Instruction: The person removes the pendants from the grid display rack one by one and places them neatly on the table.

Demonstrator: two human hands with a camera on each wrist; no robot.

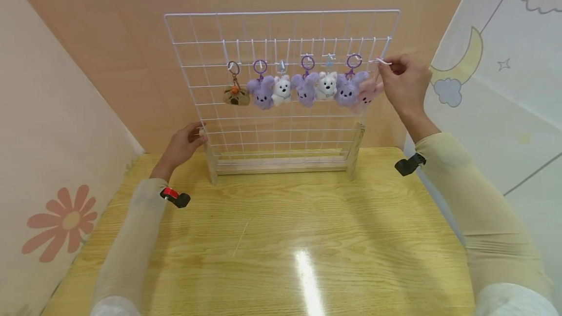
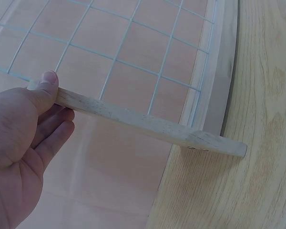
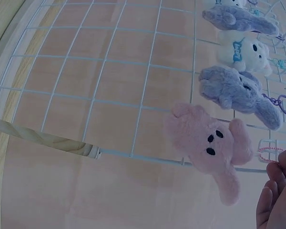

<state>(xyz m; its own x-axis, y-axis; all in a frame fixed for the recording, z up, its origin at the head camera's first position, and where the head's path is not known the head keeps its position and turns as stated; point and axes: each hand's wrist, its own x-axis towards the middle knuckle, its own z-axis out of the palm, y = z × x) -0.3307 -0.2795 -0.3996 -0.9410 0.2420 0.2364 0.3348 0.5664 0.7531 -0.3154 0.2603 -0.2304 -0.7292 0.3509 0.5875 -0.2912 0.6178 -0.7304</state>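
A white wire grid rack stands upright in wooden side posts on the table. My left hand grips the top of the left wooden post, thumb on one side and fingers curled below. At the rack's right end, my right hand pinches the looped cord of a pink plush keychain by a white hook. Whether its fingers also touch the hook, I cannot tell. Beside it hang purple plush keychains, white dog keychains and a brown keychain at the far left.
The rack stands near the far edge of the wooden table, before an orange-tan backdrop. Patterned white panels rise on both sides. A wooden crossbar joins the posts low down.
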